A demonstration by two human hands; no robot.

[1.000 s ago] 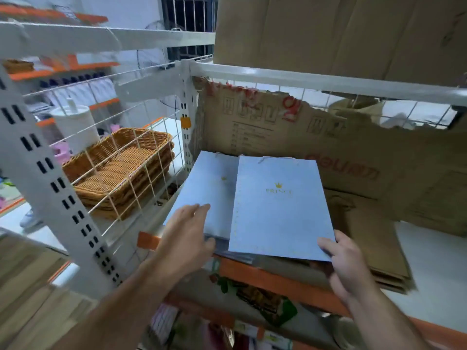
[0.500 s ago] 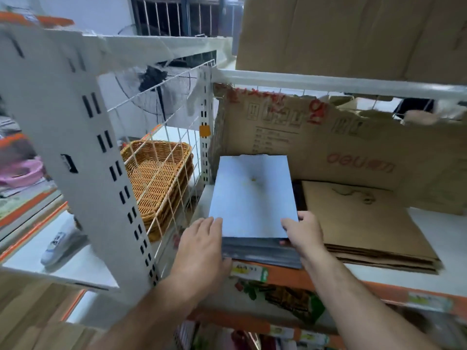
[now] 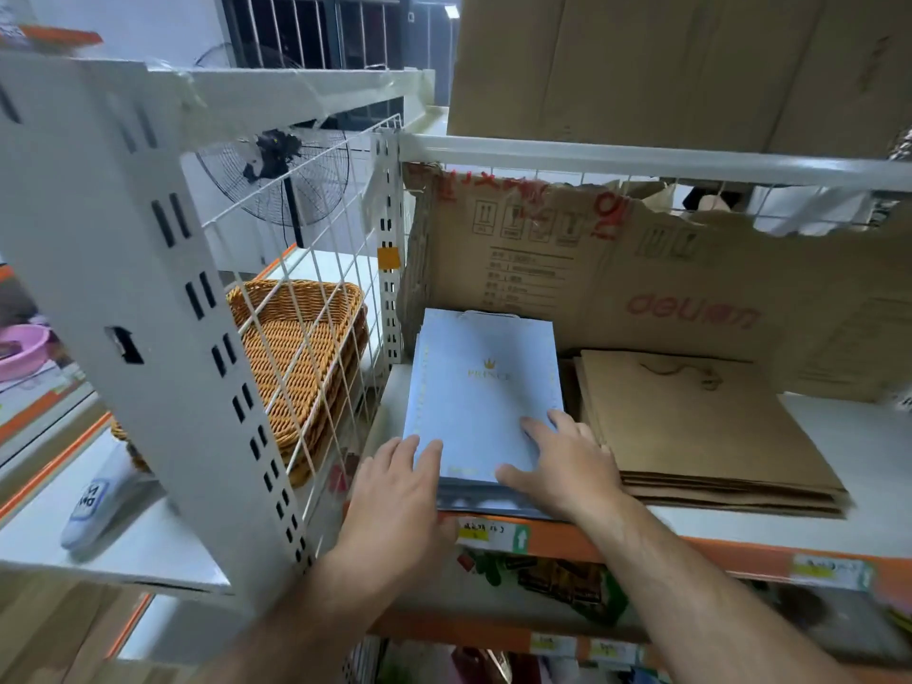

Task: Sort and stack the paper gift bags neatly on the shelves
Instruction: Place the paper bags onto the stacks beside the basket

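Head view: a stack of pale blue gift bags (image 3: 481, 387) lies flat at the left end of the shelf (image 3: 861, 461), touching the wire side panel (image 3: 316, 269). The left hand (image 3: 395, 491) rests with straight fingers on the stack's near left corner. The right hand (image 3: 567, 471) lies spread and flat on the top bag's near right part, its thumb along the near edge. Neither hand grips anything. Just beside the stack, on its right, lies a pile of brown paper bags (image 3: 701, 427). A torn cardboard sheet (image 3: 691, 283) stands behind both.
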